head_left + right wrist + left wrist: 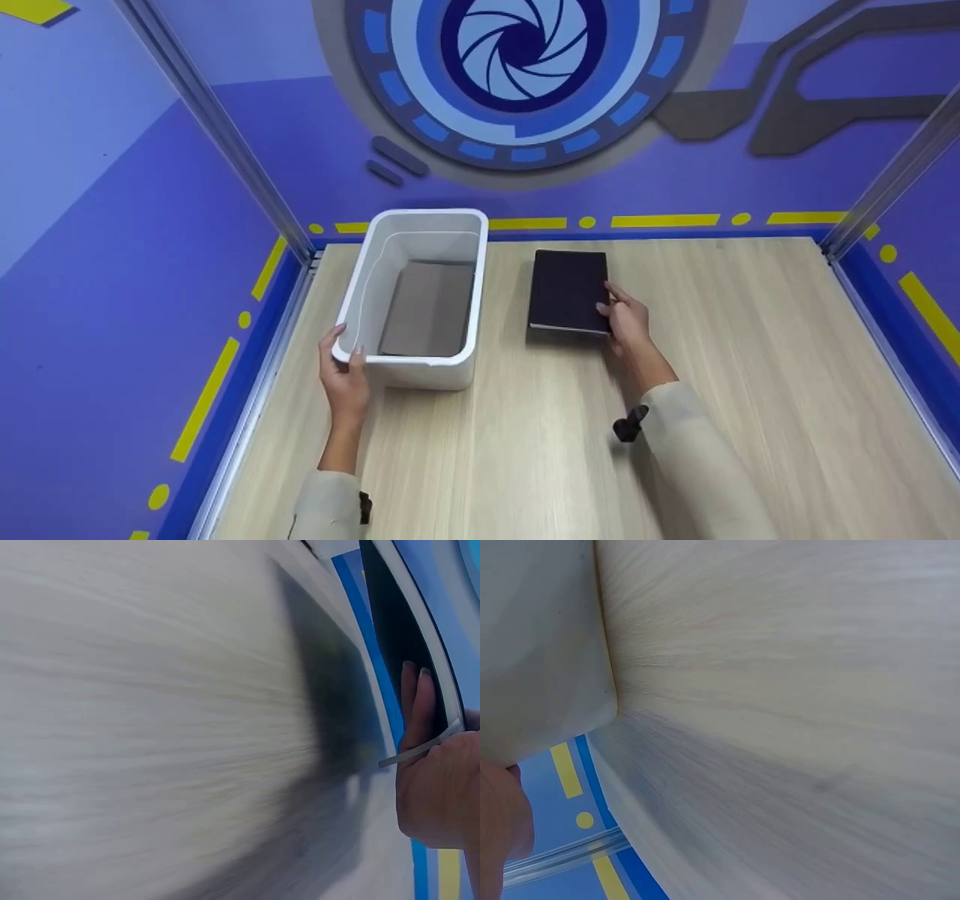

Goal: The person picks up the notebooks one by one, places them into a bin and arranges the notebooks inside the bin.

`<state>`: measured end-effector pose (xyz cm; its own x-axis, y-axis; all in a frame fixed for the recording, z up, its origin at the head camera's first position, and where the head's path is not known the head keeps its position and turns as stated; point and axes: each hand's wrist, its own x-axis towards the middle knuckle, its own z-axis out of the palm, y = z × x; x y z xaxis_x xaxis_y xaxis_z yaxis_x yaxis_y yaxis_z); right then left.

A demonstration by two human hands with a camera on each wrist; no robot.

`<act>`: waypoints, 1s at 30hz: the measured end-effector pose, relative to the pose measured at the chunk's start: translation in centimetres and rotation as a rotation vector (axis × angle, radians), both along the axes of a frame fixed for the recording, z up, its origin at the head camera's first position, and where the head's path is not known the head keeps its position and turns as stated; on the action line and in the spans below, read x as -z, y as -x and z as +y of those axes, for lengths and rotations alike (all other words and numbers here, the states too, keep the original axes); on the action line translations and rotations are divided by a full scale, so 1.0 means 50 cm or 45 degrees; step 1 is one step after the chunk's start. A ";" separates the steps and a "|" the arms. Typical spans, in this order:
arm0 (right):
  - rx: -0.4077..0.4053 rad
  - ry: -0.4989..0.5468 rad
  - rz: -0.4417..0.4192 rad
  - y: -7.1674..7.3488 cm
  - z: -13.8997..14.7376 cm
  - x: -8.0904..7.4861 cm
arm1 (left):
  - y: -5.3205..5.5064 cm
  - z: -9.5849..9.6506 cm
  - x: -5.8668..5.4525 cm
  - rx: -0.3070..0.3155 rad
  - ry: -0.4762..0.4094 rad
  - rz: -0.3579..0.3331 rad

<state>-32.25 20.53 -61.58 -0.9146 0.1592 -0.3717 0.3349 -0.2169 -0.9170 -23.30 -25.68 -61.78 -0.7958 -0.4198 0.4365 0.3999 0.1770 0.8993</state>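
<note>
A black notebook [570, 291] is in my right hand [630, 321], which grips its right edge with the thumb on the cover. In the right wrist view, fingers [421, 701] lie along the underside of the notebook [397, 622], raised over the table with its shadow below. A thin pale strip [420, 748] crosses that hand. To the left stands a white plastic bin [474, 337]; my left hand [346, 386] holds its near left corner, fingers outside and thumb at the rim. Inside the bin lies a flat grey-brown book or board [429, 309].
Both items are over a light wood table [525, 465]. A blue-purple printed wall [645, 187] closes off the back, with side panels left and right. Metal corner posts [262, 184] stand at the table's back corners.
</note>
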 end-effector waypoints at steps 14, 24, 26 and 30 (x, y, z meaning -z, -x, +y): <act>-0.039 -0.027 0.054 -0.007 -0.008 -0.044 | -0.002 -0.001 -0.003 0.007 -0.050 -0.001; 0.033 0.176 0.096 -0.013 -0.022 -0.101 | 0.000 -0.001 -0.003 0.032 -0.024 -0.012; 0.059 0.212 0.122 -0.012 -0.025 -0.112 | 0.000 -0.002 -0.003 0.034 -0.022 -0.024; 0.059 0.243 0.151 -0.016 -0.028 -0.130 | 0.000 -0.003 -0.002 0.021 -0.022 -0.036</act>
<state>-31.44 19.13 -55.09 -0.9470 0.1390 -0.2895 0.2130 -0.4028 -0.8902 -23.31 -25.82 -61.66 -0.8146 -0.4136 0.4065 0.3771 0.1548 0.9131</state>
